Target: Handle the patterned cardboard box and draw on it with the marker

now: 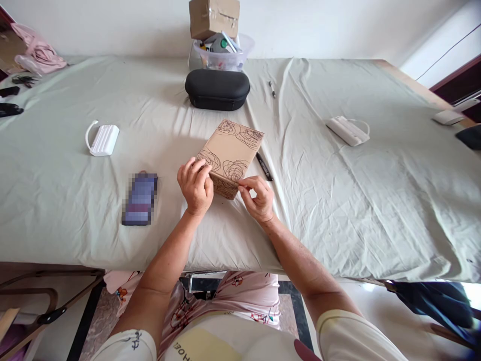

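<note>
A brown cardboard box with black scribbled circles on its top lies on the table's pale green cloth, in front of me. My left hand curls its fingers over the box's near left corner. My right hand pinches the near right corner with thumb and fingertips. A black marker rests on the cloth just right of the box, touching its edge.
A black oval case lies behind the box, with a clear tub of supplies and a second cardboard box behind it. A phone and a white device are at left, another white device at right, a small pen further back.
</note>
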{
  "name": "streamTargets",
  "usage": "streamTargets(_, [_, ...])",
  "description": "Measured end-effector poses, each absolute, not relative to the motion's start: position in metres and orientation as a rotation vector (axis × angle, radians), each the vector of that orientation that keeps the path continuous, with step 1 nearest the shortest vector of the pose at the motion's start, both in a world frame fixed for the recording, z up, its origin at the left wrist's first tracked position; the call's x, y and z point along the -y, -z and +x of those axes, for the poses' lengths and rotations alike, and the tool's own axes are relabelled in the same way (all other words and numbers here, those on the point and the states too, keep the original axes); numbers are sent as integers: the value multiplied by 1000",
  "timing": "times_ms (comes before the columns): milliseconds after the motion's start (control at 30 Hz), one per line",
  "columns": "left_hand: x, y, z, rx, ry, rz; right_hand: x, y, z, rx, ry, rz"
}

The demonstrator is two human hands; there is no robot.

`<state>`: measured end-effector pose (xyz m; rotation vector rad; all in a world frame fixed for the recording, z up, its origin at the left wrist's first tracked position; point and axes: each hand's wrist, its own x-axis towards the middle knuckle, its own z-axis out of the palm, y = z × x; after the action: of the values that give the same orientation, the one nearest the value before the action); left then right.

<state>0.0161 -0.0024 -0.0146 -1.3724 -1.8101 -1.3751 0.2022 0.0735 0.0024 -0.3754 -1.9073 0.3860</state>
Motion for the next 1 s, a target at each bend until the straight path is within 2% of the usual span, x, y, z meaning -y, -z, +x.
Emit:
streamTargets(267, [7,7,31,1512,1286,-1623,-64,0,194,1899,-409,-294])
streamTargets(667, [8,13,28,1585,1390,-1752,-70,5,196,1902,-405,-323])
streamTargets(1000, [6,7,30,1531,1337,-1695,-90,6,203,1841,-433,-594])
